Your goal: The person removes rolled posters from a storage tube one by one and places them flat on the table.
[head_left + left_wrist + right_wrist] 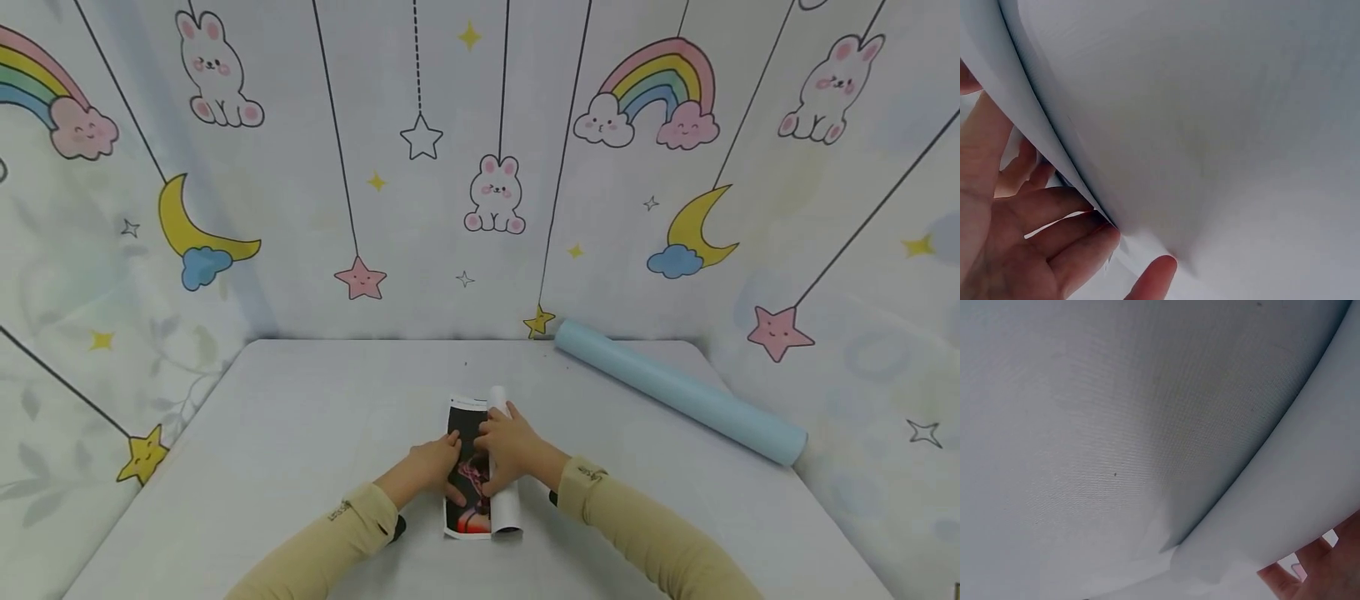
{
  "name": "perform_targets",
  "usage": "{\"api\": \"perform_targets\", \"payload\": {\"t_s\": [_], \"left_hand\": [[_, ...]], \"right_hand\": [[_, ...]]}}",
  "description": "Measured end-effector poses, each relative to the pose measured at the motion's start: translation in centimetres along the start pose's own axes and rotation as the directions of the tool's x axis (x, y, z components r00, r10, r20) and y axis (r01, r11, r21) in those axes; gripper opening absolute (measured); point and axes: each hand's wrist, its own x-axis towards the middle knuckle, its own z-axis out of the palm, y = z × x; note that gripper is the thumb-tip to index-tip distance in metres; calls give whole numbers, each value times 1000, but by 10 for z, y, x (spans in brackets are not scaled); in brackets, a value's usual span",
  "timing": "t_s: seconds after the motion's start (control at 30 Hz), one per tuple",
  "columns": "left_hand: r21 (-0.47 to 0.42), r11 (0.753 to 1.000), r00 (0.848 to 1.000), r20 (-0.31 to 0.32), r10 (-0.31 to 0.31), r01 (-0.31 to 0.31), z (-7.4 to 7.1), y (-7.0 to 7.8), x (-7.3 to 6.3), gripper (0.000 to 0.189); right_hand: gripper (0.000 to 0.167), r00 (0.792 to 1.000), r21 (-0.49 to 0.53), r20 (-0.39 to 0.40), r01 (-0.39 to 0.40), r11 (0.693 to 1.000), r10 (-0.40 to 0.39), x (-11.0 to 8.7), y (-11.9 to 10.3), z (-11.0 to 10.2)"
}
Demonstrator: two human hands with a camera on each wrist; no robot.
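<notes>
A poster (467, 422) with a dark printed face and white margins lies on the table, its right side rolled into a white tube (507, 510). My right hand (512, 446) grips the tube from above, fingers and thumb over its left side. At the flat left part, my left hand (431, 467) presses the poster's edge with thumb and fingertips. The left wrist view shows the left hand (1054, 244) with fingers extended along the pale paper edge. In the right wrist view, the right hand's fingers (1316, 562) appear beyond the curved white paper.
A long light-blue roll (682, 392) lies diagonally at the table's back right. The white table (330, 400) meets a wall covering (420, 217) printed with rabbits, stars, moons and rainbows at the back and sides.
</notes>
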Motion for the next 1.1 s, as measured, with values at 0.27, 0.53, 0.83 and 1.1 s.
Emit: {"api": "perform_targets", "payload": {"t_s": [0.27,0.53,0.83,1.1], "left_hand": [[2,1000,1000,-11,-12,12,5,-7,3,96],[-24,1000,1000,-24,5,-5,7,-16,2,96],[-36,999,999,-22,26,-27,5,-18,-4,95],[-37,999,999,-21,33,-34,4,-22,-6,95]], "right_hand": [[72,1000,-42,-11,-6,999,6,-2,0,-1],[77,1000,-72,3,-17,997,17,-5,1,2],[77,1000,-70,-21,-4,998,2,-10,2,6],[75,998,-70,-59,28,997,-32,-13,5,10]]}}
